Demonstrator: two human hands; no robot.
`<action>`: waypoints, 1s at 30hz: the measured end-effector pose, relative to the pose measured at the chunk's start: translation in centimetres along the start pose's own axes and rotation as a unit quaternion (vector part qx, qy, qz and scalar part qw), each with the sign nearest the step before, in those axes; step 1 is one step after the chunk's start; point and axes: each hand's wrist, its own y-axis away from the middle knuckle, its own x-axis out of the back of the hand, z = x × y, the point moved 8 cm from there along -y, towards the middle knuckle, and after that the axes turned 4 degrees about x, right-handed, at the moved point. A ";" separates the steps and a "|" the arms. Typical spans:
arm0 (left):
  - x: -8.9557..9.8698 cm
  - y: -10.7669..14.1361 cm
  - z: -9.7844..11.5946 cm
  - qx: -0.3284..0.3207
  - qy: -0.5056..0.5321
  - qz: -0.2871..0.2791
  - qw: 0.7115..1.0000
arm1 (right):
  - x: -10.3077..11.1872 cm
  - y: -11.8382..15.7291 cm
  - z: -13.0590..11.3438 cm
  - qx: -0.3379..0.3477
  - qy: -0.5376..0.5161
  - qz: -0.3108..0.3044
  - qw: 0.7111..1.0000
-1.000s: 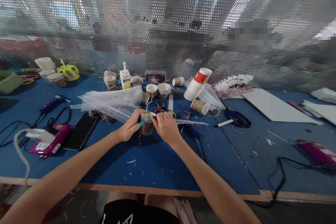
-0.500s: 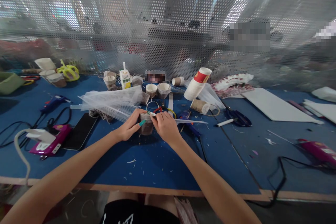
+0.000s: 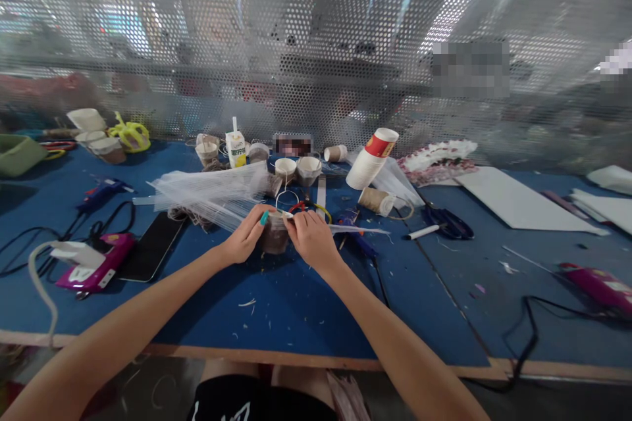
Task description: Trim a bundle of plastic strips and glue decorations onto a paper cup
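Note:
A small brown-wrapped cup (image 3: 275, 235) is between my hands, low over the blue tabletop. My left hand (image 3: 245, 235) grips its left side, thumb with a teal nail pressed near the rim. Fingers of my right hand (image 3: 312, 237) are closed at the cup's right rim, and they hide part of it. From behind that hand a sheer white mesh strip (image 3: 363, 229) sticks out to the right. A pile of white mesh strips (image 3: 210, 191) lies behind my left hand. Just beyond the cup is a pale wire ring (image 3: 287, 200).
Behind are wrapped cups (image 3: 309, 169), a drink carton (image 3: 236, 148) and stacked paper cups (image 3: 366, 170). A blue glue gun (image 3: 363, 243), twine spool (image 3: 376, 200), white marker (image 3: 423, 231) and scissors (image 3: 451, 222) lie right; a phone (image 3: 152, 247) and magenta power strip (image 3: 101, 263) left.
My left thumb has lifted and shifted up toward the cup's rim. My right hand and the things on the table have stayed almost still.

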 end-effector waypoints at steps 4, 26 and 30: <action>0.0 0.0 0.4 -0.020 -0.003 -0.011 1.000 | 0.0 0.0 -0.1 0.002 -0.003 0.000 1.000; 0.0 0.0 -0.2 0.027 -0.071 0.018 0.997 | -0.1 0.1 -0.2 0.002 -0.025 -0.016 1.000; 0.0 0.2 -0.6 0.022 -0.048 0.011 0.999 | 0.0 0.1 -0.3 0.007 -0.024 -0.011 1.000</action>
